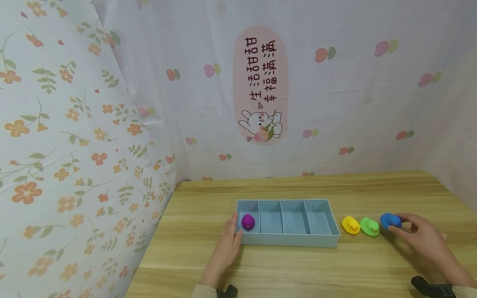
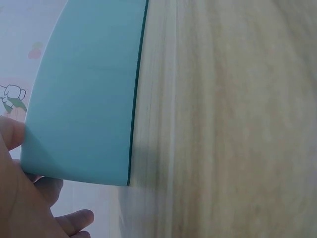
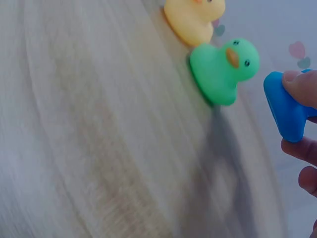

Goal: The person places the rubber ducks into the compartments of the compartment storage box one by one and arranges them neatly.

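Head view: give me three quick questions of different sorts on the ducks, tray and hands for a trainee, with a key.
1. Which duck does the right hand hold: A green, B blue, C yellow?
2. How many compartments of the tray have nothing in them?
3. True or false: the left hand touches the tray's left end.

Key: 1 B, the blue duck; 2 three; 3 true.

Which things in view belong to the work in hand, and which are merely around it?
Likely part of the job:
pale-blue four-compartment box, touched by the left hand
round purple toy inside it
blue toy duck, pinched by the right hand
yellow toy duck, green toy duck

Likely just surroundings:
wood-grain table
white fruit-print cloth
white flower-print cloth
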`<state>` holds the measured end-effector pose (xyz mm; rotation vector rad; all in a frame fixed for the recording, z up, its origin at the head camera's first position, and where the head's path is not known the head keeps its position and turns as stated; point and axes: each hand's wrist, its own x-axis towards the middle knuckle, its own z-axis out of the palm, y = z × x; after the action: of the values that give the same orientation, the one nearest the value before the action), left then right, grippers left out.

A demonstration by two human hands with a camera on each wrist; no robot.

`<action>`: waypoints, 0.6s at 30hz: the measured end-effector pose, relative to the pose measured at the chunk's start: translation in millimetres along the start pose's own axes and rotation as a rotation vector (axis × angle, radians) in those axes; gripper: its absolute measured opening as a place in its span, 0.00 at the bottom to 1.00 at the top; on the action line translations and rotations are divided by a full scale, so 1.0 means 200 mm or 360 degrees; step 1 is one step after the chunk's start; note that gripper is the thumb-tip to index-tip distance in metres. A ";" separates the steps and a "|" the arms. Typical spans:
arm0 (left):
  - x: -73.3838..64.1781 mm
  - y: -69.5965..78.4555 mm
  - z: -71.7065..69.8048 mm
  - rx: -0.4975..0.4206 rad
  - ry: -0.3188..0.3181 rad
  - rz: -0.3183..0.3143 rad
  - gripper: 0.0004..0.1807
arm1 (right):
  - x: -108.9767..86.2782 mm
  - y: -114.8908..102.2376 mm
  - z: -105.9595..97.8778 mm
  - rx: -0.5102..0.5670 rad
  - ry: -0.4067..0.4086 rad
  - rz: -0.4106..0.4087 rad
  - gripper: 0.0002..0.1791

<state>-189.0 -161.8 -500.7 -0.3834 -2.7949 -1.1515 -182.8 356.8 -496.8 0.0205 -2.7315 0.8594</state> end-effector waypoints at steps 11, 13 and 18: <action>0.00 -0.01 0.00 -0.0011 -0.0003 -0.0004 0.31 | 0.05 -0.10 -0.03 -0.0024 -0.0038 0.0002 0.30; 0.00 -0.01 0.00 -0.0013 -0.0002 -0.0005 0.31 | 0.06 -0.12 -0.03 -0.0024 -0.0031 -0.0007 0.29; 0.00 -0.01 0.00 -0.0023 -0.0006 -0.0003 0.31 | 0.07 -0.17 -0.02 0.0012 -0.0031 -0.0030 0.28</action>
<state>-189.1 -162.5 -501.8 -0.3846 -2.7918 -1.1735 -191.8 331.3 -470.6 0.0559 -2.7416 0.8684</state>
